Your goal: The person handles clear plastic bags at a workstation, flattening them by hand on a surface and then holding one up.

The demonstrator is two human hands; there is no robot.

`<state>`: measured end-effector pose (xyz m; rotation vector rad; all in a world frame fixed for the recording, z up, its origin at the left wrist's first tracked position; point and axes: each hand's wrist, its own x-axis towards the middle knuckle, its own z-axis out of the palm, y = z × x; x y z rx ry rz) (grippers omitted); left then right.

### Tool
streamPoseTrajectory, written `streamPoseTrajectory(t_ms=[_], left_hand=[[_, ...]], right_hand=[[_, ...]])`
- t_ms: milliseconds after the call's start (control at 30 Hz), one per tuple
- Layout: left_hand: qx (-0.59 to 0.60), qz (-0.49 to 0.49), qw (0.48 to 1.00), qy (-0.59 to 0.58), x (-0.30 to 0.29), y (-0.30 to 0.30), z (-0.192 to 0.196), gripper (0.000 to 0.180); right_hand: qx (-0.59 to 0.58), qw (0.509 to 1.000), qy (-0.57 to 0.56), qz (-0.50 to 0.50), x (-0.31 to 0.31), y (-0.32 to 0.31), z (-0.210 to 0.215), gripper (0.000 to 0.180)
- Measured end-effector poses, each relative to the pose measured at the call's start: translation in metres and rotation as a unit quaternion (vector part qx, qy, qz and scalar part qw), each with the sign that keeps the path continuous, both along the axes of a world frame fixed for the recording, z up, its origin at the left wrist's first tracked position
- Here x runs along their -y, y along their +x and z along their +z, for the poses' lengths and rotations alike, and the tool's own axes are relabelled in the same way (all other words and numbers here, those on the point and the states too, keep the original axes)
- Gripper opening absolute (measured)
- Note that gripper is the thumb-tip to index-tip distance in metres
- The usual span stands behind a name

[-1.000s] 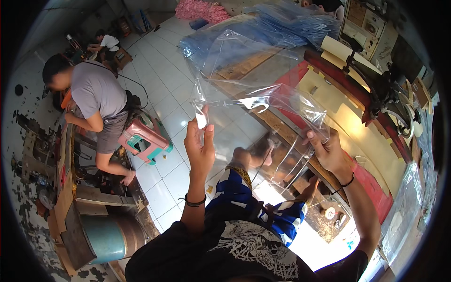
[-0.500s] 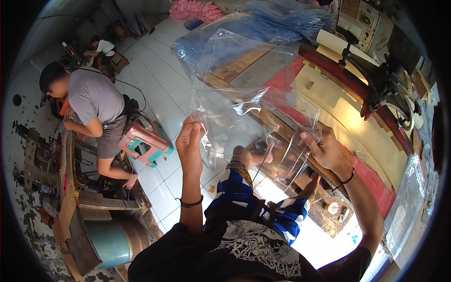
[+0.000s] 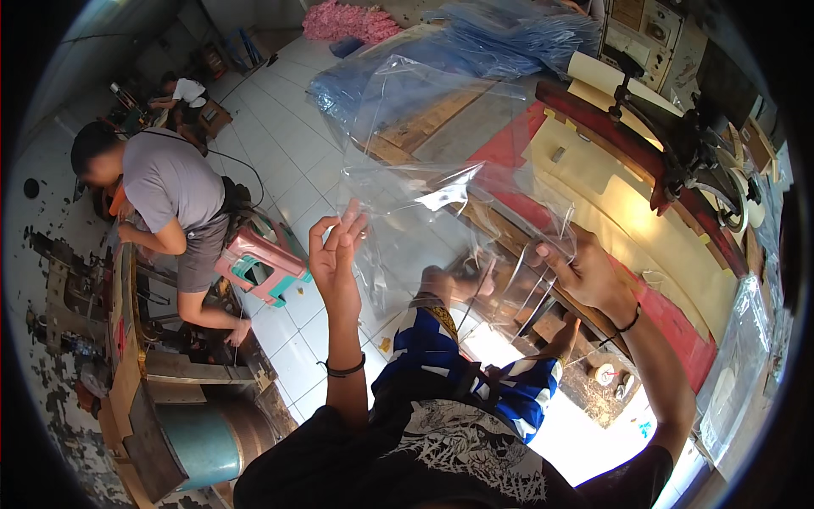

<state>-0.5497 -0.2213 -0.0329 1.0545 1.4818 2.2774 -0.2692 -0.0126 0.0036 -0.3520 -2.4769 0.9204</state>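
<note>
A clear plastic bag (image 3: 398, 233), creased and shiny, is stretched in front of me between both hands. At its left edge is my left hand (image 3: 337, 259), its thumb and fingertips on the film; a finger or two is loosened and lifted. My right hand (image 3: 585, 270) pinches the right edge between thumb and fingers. The bag's upper part reaches out over the worktable's wooden edge (image 3: 390, 153). Through the film my legs and part of the bench show, so its lower edge is hard to make out.
Bluish plastic sheets (image 3: 509, 38) are piled at the far end. On the right stands a red-and-cream work surface (image 3: 610, 199) with a dark metal machine (image 3: 678, 161). A co-worker (image 3: 170, 178) sits left on a pink-and-green stool (image 3: 259, 263); another person (image 3: 182, 92) sits farther back.
My left hand has shifted slightly left, its fingers lifting and spreading from the earlier pinch. The bag's film has flattened a little. My right hand has barely moved.
</note>
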Motion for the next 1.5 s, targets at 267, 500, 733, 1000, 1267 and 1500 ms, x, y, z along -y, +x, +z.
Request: streamPoseTrajectory(t_ms=[267, 500, 733, 1000, 1267, 1500], left_hand=[[-0.020, 0.078, 0.995, -0.051, -0.003, 0.003, -0.007, 0.029], [-0.019, 0.023, 0.995, -0.096, 0.002, 0.003, -0.006, 0.037], [-0.104, -0.013, 0.992, -0.069, -0.015, -0.005, 0.009, 0.054], [0.048, -0.237, 0.946, -0.218, -0.022, 0.024, -0.020, 0.060], [0.128, -0.106, 0.985, -0.044, -0.043, 0.046, -0.007, 0.053], [-0.106, -0.072, 0.981, -0.144, -0.042, 0.065, -0.011, 0.088]], right_hand=[[-0.044, 0.999, -0.021, -0.007, 0.004, -0.005, 0.000, 0.030], [-0.067, 0.993, -0.089, -0.027, 0.001, -0.002, -0.001, 0.030], [-0.190, 0.939, -0.257, -0.129, -0.022, 0.015, 0.025, 0.047], [-0.210, 0.885, -0.371, -0.186, -0.055, 0.021, 0.033, 0.053], [-0.145, 0.960, 0.135, -0.196, -0.030, 0.036, 0.068, 0.045], [0.005, 0.993, 0.101, 0.055, 0.001, 0.018, 0.028, 0.019]])
